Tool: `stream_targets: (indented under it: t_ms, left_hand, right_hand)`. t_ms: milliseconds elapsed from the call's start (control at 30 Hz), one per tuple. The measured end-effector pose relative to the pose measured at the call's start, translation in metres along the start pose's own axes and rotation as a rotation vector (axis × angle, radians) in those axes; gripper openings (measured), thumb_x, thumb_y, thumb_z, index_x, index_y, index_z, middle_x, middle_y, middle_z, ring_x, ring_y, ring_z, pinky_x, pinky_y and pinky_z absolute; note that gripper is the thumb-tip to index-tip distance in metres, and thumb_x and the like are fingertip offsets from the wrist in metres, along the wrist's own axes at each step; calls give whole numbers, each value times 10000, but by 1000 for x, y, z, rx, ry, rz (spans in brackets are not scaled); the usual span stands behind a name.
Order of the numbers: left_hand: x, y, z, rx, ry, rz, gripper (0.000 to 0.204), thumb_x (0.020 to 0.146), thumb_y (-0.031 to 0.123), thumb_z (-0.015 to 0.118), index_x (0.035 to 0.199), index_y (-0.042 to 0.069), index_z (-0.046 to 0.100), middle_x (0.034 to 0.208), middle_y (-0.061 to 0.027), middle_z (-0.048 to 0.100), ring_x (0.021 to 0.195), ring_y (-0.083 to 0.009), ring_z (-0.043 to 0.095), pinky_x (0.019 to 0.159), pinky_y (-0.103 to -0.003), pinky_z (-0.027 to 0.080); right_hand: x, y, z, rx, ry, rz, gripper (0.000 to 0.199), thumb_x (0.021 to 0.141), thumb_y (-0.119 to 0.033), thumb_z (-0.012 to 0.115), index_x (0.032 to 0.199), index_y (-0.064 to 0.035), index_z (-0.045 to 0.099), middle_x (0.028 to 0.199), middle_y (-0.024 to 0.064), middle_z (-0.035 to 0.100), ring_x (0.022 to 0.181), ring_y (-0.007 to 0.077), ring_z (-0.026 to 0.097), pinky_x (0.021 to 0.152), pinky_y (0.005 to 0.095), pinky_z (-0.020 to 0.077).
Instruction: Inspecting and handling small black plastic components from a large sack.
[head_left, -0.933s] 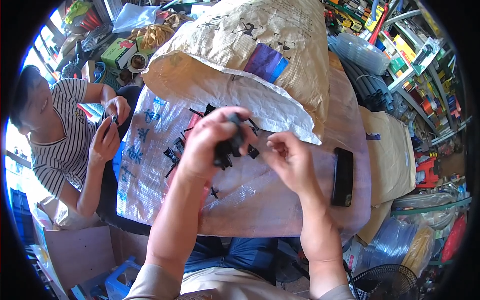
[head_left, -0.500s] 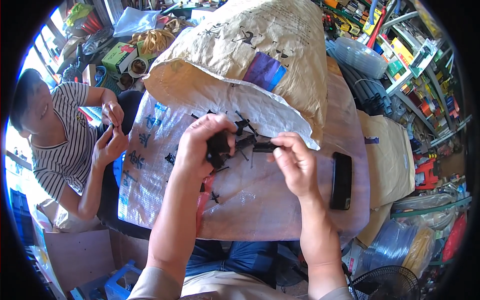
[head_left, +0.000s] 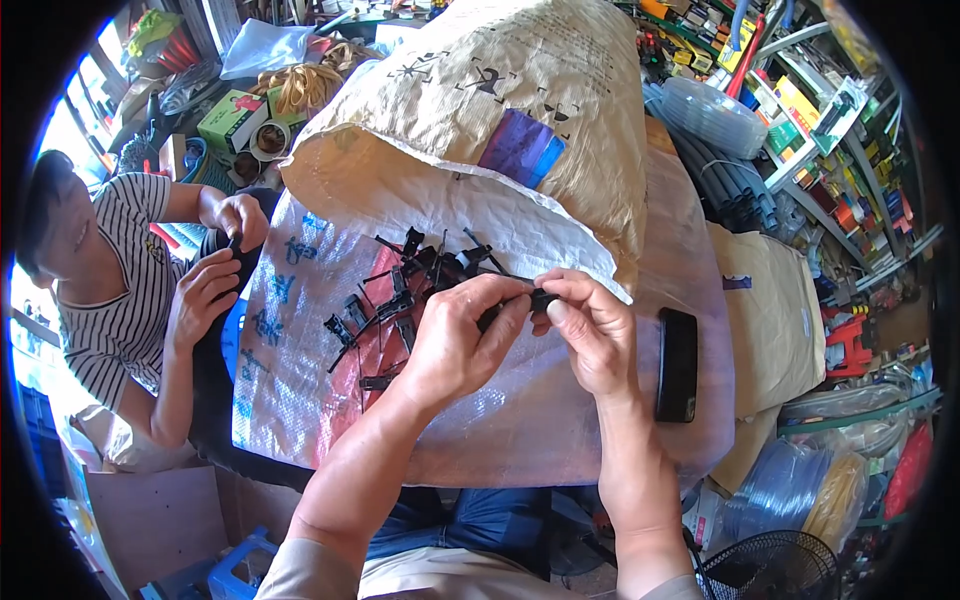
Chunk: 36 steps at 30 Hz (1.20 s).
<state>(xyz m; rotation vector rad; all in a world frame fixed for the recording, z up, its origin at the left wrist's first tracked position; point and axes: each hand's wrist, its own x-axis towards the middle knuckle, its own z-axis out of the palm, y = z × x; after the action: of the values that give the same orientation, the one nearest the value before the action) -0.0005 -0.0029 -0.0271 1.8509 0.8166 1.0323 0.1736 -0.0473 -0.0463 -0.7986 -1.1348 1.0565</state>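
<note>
Both my hands meet over the table, pinching a small black plastic part (head_left: 541, 299) between them. My left hand (head_left: 462, 335) is closed, its fingertips at the part's left end and covering much of it. From the other side, the thumb and fingers of my right hand (head_left: 592, 330) grip the same part. Just left of and beyond my left hand lies a loose heap of black plastic parts (head_left: 398, 290), some with thin rods. They rest on a woven plastic sheet (head_left: 500, 430). The held part's exact kind is hidden by my fingers.
A big tan sack (head_left: 470, 90) lies with its mouth toward the heap. A black phone (head_left: 676, 365) rests right of my right hand. At the left, a person in a striped shirt (head_left: 130, 290) handles a small dark piece. Shelves of goods (head_left: 820, 130) stand at the right.
My left hand has moved right, away from the black parts, and now meets my right hand at the held part. More of the heap shows. The other person's hands have shifted slightly.
</note>
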Motion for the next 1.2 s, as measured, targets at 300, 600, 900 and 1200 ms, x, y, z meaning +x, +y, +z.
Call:
stream_targets:
  t_ms: [300,600,900,1200]
  left_hand:
    - [-2,-3,13,-12,42,41,125,867,49,647,961,-33,641,811,-100,659,750,-128,616,676,-276,495]
    - [-1,-1,11,-242,-10,-236,113,897,115,634,933,8,643,735,-20,612,661,-76,546,585,-233,433]
    - [2,2,-12,-246,-242,-186,319,860,134,678,1119,-39,611,891,-60,656,761,-99,562,693,-268,490]
    - [2,-10,-9,153,-282,10,265,826,130,649,1041,-21,618,804,-152,642,684,-204,619,654,-347,495]
  right_hand:
    - [0,8,-3,-130,-18,0,119,912,-39,577,1025,-4,590,1007,31,584,748,60,543,666,211,468]
    - [0,5,-11,-97,-49,22,156,901,-88,601,1032,-5,586,984,4,580,750,32,497,664,184,407]
    - [-1,-10,-11,-245,-118,232,126,912,-110,641,981,-7,615,725,-8,590,582,48,521,531,189,425]
    - [-6,-9,-6,-289,-126,290,83,915,-85,607,931,-5,595,688,-4,584,594,57,564,540,204,470]
